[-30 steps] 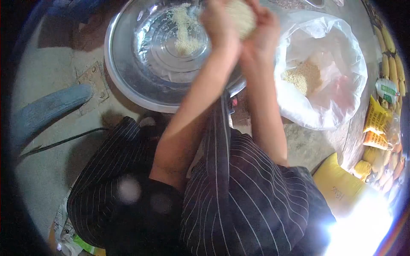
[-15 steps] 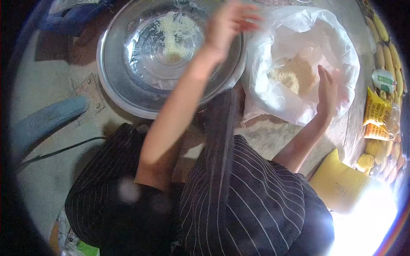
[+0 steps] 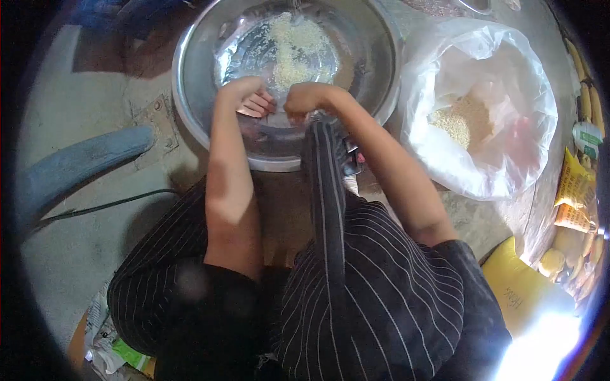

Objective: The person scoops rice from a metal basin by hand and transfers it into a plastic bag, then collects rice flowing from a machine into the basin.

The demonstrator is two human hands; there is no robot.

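A wide metal basin point(image 3: 190, 120) holds pale, rice-like grains point(image 3: 302, 44) scattered over its shiny bottom. My left hand point(image 3: 246, 98) is over the near left part of the basin, with its fingers curled in. Close beside it, my right hand point(image 3: 310, 100) is also closed, knuckles up, above the near side. Whatever either hand may hold is hidden. To the right stands an open white plastic bag point(image 3: 432, 155) with more pale grains point(image 3: 451, 127) and a browner heap in it.
A striped cloth strap point(image 3: 324, 171) rises from my lap towards the basin rim. On the left lie a thick blue-grey pipe point(image 3: 95, 162) and a dark cable point(image 3: 108, 206). Yellow packets point(image 3: 575, 181) and a yellow bag point(image 3: 521, 286) are at the right.
My left hand has come back from the basin's right side to its near left part. The right hand has left the plastic bag and is now over the basin. The view has shifted slightly.
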